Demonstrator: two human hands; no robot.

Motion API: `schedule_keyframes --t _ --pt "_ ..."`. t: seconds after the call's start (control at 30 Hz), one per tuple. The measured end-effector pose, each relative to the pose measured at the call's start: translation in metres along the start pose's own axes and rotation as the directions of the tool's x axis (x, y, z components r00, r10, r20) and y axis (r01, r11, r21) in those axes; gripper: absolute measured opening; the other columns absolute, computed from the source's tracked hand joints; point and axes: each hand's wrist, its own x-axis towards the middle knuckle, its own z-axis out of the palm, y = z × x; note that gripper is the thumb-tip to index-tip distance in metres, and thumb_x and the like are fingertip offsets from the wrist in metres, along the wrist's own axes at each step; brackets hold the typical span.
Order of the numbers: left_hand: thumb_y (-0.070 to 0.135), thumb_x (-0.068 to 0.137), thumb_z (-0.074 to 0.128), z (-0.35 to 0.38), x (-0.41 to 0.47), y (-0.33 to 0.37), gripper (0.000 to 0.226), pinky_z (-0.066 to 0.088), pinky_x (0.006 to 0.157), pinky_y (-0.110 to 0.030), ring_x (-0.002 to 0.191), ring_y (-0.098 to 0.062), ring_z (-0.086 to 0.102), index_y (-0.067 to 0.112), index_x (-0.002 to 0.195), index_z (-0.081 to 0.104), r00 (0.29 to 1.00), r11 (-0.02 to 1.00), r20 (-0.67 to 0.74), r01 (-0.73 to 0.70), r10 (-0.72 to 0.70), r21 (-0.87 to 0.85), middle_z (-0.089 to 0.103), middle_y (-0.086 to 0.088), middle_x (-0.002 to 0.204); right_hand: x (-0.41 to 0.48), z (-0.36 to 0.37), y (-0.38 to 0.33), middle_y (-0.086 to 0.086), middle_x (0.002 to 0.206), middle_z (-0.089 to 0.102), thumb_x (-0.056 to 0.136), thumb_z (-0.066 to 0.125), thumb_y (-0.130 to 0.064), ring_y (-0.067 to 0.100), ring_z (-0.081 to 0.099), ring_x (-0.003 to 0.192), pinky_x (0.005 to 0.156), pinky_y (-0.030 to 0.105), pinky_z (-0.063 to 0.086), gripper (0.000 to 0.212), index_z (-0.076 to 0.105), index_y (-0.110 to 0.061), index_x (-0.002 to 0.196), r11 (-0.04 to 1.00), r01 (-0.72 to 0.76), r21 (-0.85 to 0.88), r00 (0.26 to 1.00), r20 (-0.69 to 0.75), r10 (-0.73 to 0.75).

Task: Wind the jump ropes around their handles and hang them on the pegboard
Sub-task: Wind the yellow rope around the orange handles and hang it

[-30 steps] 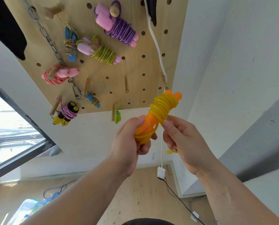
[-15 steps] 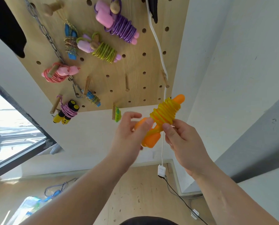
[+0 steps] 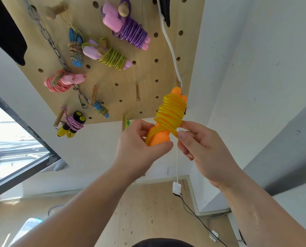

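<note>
Below the pegboard (image 3: 148, 72), the orange handles (image 3: 159, 138) are gripped by the left hand (image 3: 139, 148) while the rope end (image 3: 174, 132) is pinched by the right hand (image 3: 202, 150), apparently so the yellow coils (image 3: 171, 113) stay tight before hanging.

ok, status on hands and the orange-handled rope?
Left hand grips orange plastic handles. Right hand pinches yellow plastic cord, mostly wound. Not hung; bare wooden peg open on pegboard.

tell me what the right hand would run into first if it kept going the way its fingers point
The right hand points left, pinching a strand of the yellow rope. Going straight on, it would probably meet the orange handles first, then the left hand gripping them; depth is unclear.
</note>
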Motion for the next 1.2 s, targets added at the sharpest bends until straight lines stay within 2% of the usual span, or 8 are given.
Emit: schedule_keyframes --t 0.27,0.5,0.7,0.77,0.87,1.03,1.13,1.2 --pt "0.042 0.057 0.072 0.003 -0.007 0.003 0.065 0.028 0.046 -0.025 0.048 -0.020 0.042 -0.003 0.101 0.056 0.936 0.820 0.328 0.288 -0.130 -0.495 0.067 -0.019 0.079 0.002 0.002 -0.004 0.010 0.057 0.050 0.093 0.060 -0.047 0.015 0.047 0.056 0.056 0.037 0.041 0.029 0.065 -0.030 0.115 0.985 0.057 -0.163 0.996 -0.064 -0.068" --pt "0.043 0.073 0.059 0.006 -0.011 0.005 0.048 0.020 0.048 -0.026 0.041 -0.017 0.039 0.005 0.103 0.059 0.796 0.589 0.582 0.554 -0.168 -0.588 0.064 -0.023 0.082 0.002 0.007 -0.005 -0.001 0.054 0.053 0.075 0.063 -0.060 0.012 0.047 0.051 0.051 0.023 0.039 0.039 0.054 -0.025 0.092 0.974 0.009 -0.228 0.961 -0.266 -0.071" --pt "0.055 0.072 0.053 0.007 -0.012 0.003 0.057 0.021 0.040 -0.018 0.035 -0.011 0.036 0.005 0.095 0.068 0.683 0.392 0.727 0.692 -0.079 -0.607 0.059 -0.017 0.079 -0.001 0.018 -0.001 0.006 0.064 0.063 0.075 0.075 -0.044 0.020 0.062 0.060 0.072 0.038 0.058 0.059 0.049 -0.029 0.125 0.994 0.015 0.112 0.951 -0.310 0.020" --pt "0.056 0.068 0.057 0.008 -0.013 0.000 0.062 0.021 0.039 -0.018 0.033 -0.011 0.037 0.003 0.098 0.061 0.660 0.344 0.746 0.723 -0.089 -0.599 0.059 -0.016 0.077 0.003 0.014 0.002 0.015 0.068 0.064 0.069 0.077 -0.058 0.019 0.063 0.063 0.073 0.040 0.057 0.074 0.054 -0.024 0.131 0.991 -0.095 0.090 0.953 -0.281 0.117" --pt "0.056 0.064 0.060 0.006 -0.014 -0.002 0.065 0.023 0.037 -0.017 0.031 -0.011 0.038 0.003 0.101 0.055 0.647 0.297 0.758 0.742 -0.084 -0.601 0.060 -0.017 0.074 0.004 0.007 0.006 0.029 0.071 0.057 0.060 0.071 -0.085 0.024 0.051 0.061 0.066 0.045 0.048 0.096 0.060 0.002 0.099 0.977 -0.204 0.064 0.972 -0.107 0.210" --pt "0.058 0.076 0.051 0.007 -0.009 0.009 0.064 0.030 0.042 -0.023 0.035 -0.024 0.048 -0.003 0.095 0.059 0.731 0.594 0.655 0.618 -0.193 -0.515 0.065 -0.030 0.076 -0.002 0.013 0.012 0.018 0.067 0.049 0.068 0.077 -0.069 0.024 0.043 0.058 0.056 0.034 0.037 0.064 0.066 -0.007 0.083 0.930 -0.120 0.347 0.980 -0.110 0.168" --pt "0.060 0.078 0.058 0.011 -0.008 0.003 0.051 0.042 0.048 -0.033 0.054 -0.023 0.059 0.014 0.098 0.062 0.960 0.940 0.198 0.244 -0.199 -0.237 0.067 -0.018 0.085 -0.002 0.013 0.010 0.004 0.058 0.038 0.079 0.079 -0.048 0.019 0.034 0.056 0.054 0.035 0.031 0.037 0.062 -0.015 0.073 0.937 -0.087 0.338 0.951 -0.251 0.179" --pt "0.072 0.067 0.064 0.011 -0.013 0.000 0.051 0.047 0.053 -0.025 0.066 -0.010 0.061 0.035 0.102 0.055 0.998 0.999 0.063 -0.010 0.007 0.047 0.064 0.008 0.088 -0.002 0.013 0.008 -0.004 0.053 0.038 0.082 0.079 -0.040 0.014 0.033 0.053 0.055 0.034 0.029 0.033 0.061 -0.016 0.069 0.947 -0.095 0.308 0.927 -0.319 0.197"
